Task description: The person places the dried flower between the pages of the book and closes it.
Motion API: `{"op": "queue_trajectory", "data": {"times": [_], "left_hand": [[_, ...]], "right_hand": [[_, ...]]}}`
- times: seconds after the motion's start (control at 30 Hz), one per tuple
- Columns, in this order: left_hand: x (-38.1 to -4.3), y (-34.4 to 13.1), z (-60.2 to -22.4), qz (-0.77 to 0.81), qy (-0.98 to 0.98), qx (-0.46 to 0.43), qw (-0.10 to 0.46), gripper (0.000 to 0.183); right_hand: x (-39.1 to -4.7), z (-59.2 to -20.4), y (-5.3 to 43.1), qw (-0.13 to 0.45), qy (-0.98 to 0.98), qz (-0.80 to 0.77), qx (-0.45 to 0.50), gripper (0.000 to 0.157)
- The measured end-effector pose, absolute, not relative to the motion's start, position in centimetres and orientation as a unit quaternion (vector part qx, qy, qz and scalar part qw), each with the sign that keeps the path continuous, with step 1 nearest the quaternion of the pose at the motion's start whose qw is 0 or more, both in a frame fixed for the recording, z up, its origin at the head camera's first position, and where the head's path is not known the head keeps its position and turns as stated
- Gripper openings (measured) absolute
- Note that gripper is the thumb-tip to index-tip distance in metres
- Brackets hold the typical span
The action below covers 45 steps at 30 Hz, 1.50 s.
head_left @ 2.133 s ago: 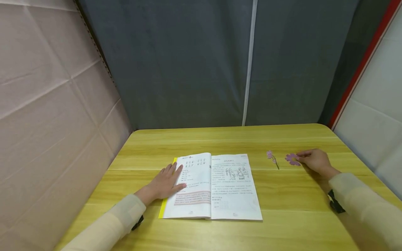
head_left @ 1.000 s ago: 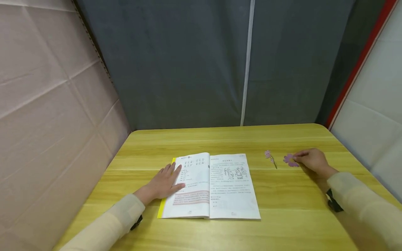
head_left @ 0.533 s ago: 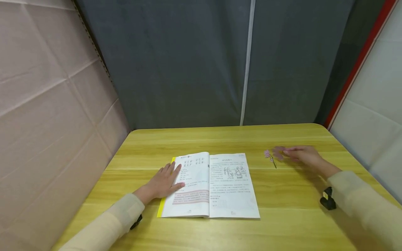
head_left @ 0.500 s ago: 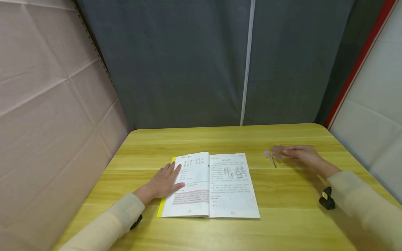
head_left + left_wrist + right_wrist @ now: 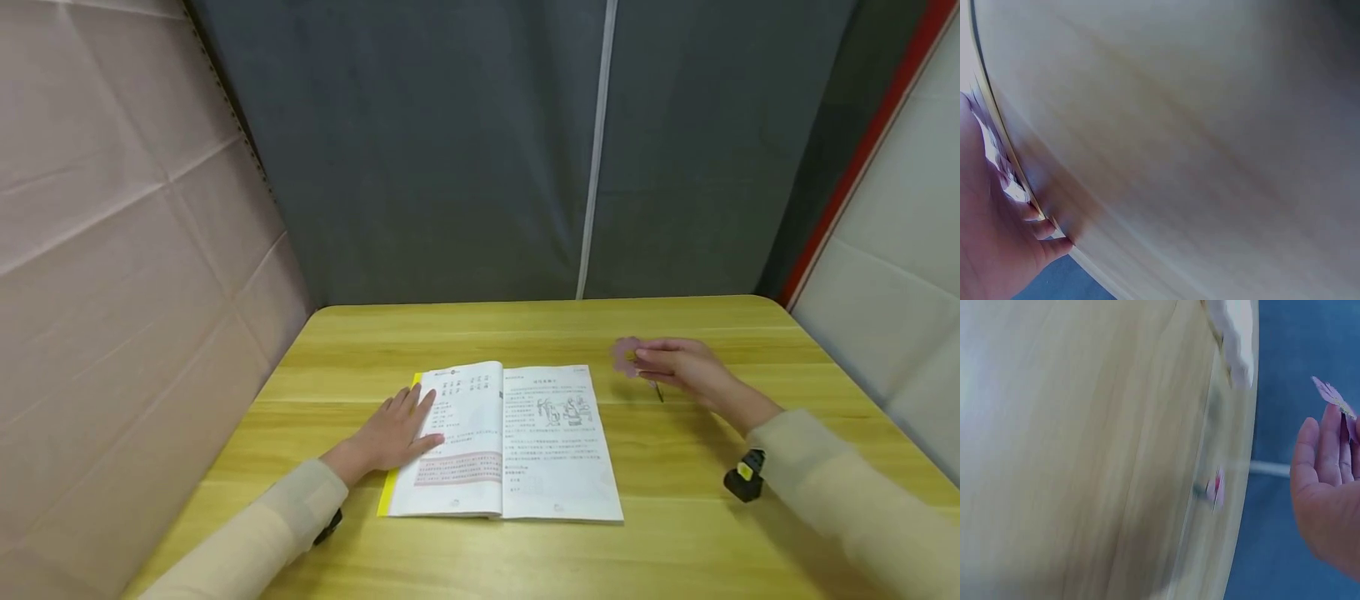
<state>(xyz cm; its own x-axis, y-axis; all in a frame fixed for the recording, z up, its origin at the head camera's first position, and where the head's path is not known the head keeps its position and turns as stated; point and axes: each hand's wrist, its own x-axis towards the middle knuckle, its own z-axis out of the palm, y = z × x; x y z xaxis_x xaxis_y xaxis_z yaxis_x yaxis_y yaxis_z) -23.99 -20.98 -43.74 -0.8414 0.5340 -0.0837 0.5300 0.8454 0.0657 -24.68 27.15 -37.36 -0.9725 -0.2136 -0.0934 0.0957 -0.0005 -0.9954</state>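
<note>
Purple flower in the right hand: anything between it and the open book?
Nothing visible blocks the purple flower from the book. The stemmed flower lies on the table, partly hidden by the right hand in the head view.

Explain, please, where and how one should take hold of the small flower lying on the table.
The small flower is probably best pinched by its thin stem, from the person's side: in the head view the stem's end points that way, while the blossom is mostly hidden behind the right hand and the larger flower it holds.
</note>
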Motion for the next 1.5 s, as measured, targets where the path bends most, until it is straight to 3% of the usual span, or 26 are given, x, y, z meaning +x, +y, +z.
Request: {"op": "queue_trajectory", "data": {"times": [0.17,0.43,0.93,1.5], "left_hand": [[-24.0,-20.9,-43.7,0.015,0.960,0.276,0.053,0.085],[-24.0,-21.0,-43.6,0.017,0.959,0.276,0.055,0.086],[-24.0,-21.0,-43.7,0.014,0.961,0.272,0.056,0.087],[-23.9,-20.8,-43.4,0.018,0.961,0.268,0.064,0.086]], "right_hand": [[-24.6,-37.4,24.5,0.126,0.669,-0.732,-0.038,0.010],[-24.5,-38.2,20.0,0.157,0.673,-0.722,-0.034,0.014],[-24.3,-40.3,14.5,0.185,0.720,-0.669,-0.027,0.038],[-24.2,-41.6,12.4,0.168,0.774,-0.611,-0.002,0.034]]}}
